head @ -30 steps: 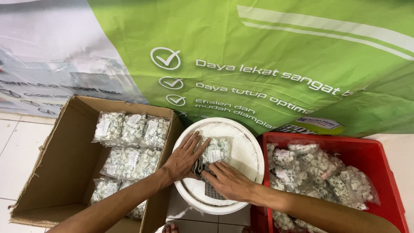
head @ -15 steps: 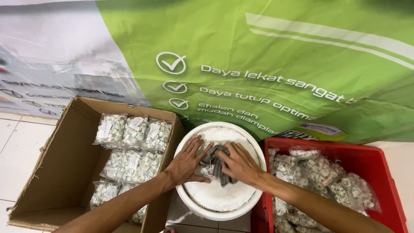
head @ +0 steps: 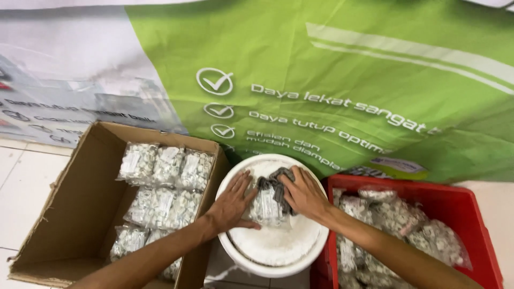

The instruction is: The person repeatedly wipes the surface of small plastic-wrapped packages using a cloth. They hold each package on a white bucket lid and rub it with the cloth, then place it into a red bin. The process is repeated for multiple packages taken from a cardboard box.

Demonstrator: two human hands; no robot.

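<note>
Clear packet (head: 266, 206) of small grey parts lies on the white bucket lid (head: 273, 243); left hand (head: 233, 203) presses it with fingers spread flat, right hand (head: 304, 194) curls over its top edge, gripping it.

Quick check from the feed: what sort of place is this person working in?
Probably a small packing or stockroom spot on a tiled floor, not a factory line. A cardboard box holds rows of bagged small parts, a red crate holds more, and both hands press one bag on a white bucket lid.
</note>
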